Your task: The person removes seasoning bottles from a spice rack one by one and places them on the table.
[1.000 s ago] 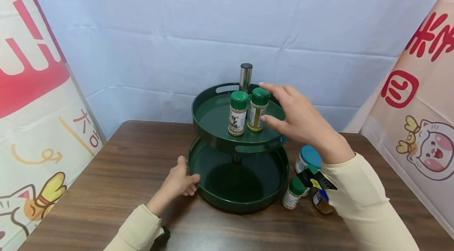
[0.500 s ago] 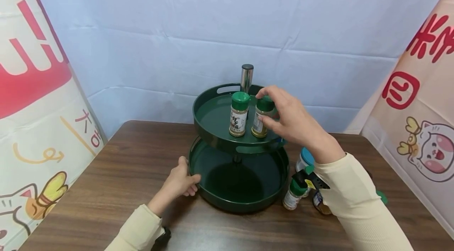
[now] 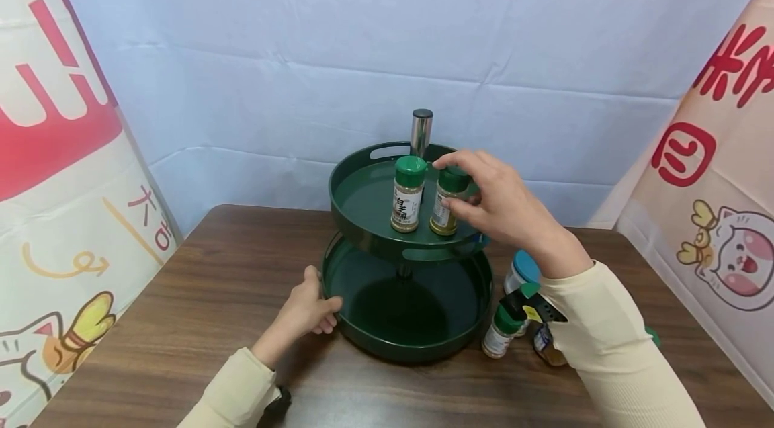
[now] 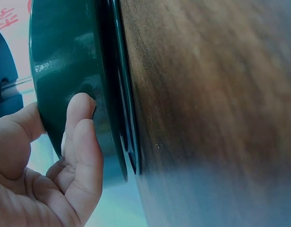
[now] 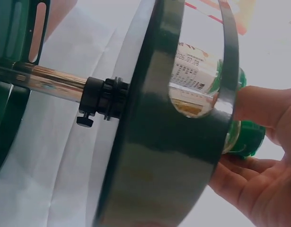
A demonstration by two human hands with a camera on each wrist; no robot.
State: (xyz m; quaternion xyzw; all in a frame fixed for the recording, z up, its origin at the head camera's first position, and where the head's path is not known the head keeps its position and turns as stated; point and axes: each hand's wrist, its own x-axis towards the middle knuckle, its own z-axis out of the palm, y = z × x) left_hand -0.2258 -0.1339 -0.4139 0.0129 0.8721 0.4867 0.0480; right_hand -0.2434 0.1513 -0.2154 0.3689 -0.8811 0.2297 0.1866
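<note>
A dark green two-tier round tray stand (image 3: 363, 203) stands on the wooden table, a metal post rising through its middle. My left hand (image 3: 305, 307) grips the lower tray (image 3: 411, 351) at its left rim; in the left wrist view the thumb hooks over the edge while the fingers lie on the outer wall (image 4: 65, 52). On the upper tray, my right hand (image 3: 504, 199) holds a green-capped spice jar (image 3: 443, 216) between thumb and fingers, around its upper part. Just left of it stands a second green-capped jar (image 3: 406, 206) with a white label, upright.
Right of the stand, partly under my right forearm, are a small green-capped jar (image 3: 498, 337), a blue-lidded jar (image 3: 520, 270) and a brown jar (image 3: 549, 347). Another green cap (image 3: 653, 336) peeks out behind the sleeve. A pale cloth (image 3: 302, 78) hangs behind the table.
My right fingers have come in around the spice jar, which has shifted slightly right and nearer, away from the other jar. The left hand stays on the lower rim.
</note>
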